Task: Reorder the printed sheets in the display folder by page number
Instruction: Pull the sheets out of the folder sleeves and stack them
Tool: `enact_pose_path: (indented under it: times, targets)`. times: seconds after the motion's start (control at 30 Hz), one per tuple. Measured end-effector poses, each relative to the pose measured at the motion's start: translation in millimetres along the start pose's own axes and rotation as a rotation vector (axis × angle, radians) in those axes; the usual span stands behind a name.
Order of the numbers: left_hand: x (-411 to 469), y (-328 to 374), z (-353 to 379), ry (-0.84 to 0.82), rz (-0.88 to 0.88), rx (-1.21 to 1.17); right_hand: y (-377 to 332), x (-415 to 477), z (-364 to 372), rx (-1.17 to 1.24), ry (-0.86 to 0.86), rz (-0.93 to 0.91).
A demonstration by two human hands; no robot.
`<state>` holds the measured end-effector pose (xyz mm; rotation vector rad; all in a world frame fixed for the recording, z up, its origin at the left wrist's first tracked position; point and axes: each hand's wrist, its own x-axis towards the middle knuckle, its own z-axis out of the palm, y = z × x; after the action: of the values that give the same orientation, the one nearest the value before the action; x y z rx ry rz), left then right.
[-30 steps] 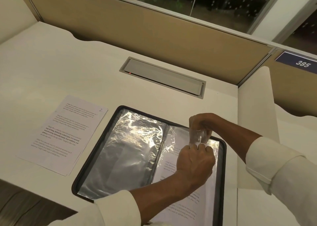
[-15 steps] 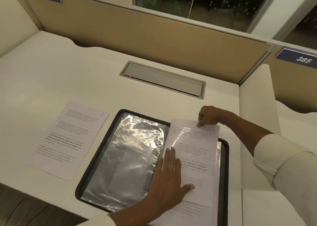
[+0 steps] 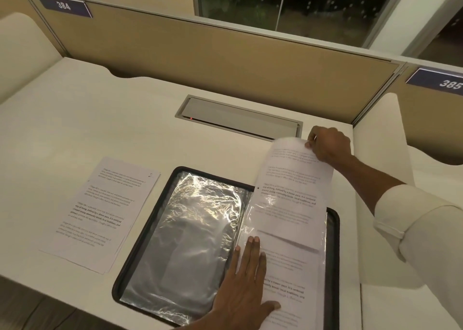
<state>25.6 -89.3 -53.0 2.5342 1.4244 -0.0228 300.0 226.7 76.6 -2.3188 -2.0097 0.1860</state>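
A black display folder [image 3: 147, 232] lies open on the desk, its left clear sleeve [image 3: 195, 232] empty and shiny. My right hand [image 3: 328, 146] pinches the top edge of a printed sheet [image 3: 290, 186] that is drawn most of the way out of the right sleeve, beyond the folder's far edge. My left hand [image 3: 246, 279] presses flat on the right sleeve near the spine, fingers straight. Another printed page shows in the sleeve under the sheet. A stack of loose printed sheets [image 3: 102, 211] lies left of the folder, its top page marked 2.
A grey cable-port flap [image 3: 240, 116] with a small red light is set into the desk behind the folder. Tan partition panels with number plates 384 [image 3: 64, 4] and 385 [image 3: 448, 82] stand at the back. A white divider [image 3: 380, 179] borders the desk on the right.
Both hands worked at the sleeve's top edge a second ago. Since then my left hand went flat on the sleeve and my right hand drew the sheet away from me, out of it.
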Motion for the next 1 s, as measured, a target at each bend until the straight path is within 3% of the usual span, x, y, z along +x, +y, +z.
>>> enact_pose_path:
  times: [0.33, 0.5, 0.57, 0.63, 0.83, 1.0]
  targets:
    - [3.3, -0.3, 3.8, 0.001, 0.030, 0.053, 5.6, 32.0, -71.9, 0.121, 0.334, -0.104]
    - [8.4, -1.7, -13.3, -0.162, -0.013, -0.027, -4.9, 12.6, -94.5, 0.260, 0.485, -0.380]
    - [10.5, -0.3, -28.5, -0.163, -0.010, -0.096, -9.9, -0.9, -100.8, 0.286, 0.531, -0.492]
    - [13.1, -4.3, -43.7, -0.152, -0.114, -0.261, -17.3, -16.7, -108.1, 0.295, 0.570, -0.568]
    - [23.6, -42.1, -75.3, 0.451, -0.515, -0.656, -46.5, -69.0, -126.5, 0.337, 0.597, -0.764]
    - [29.5, -79.5, -128.1, 0.703, -0.615, -0.773, -77.1, -100.2, -136.7, 0.488, 0.448, -0.906]
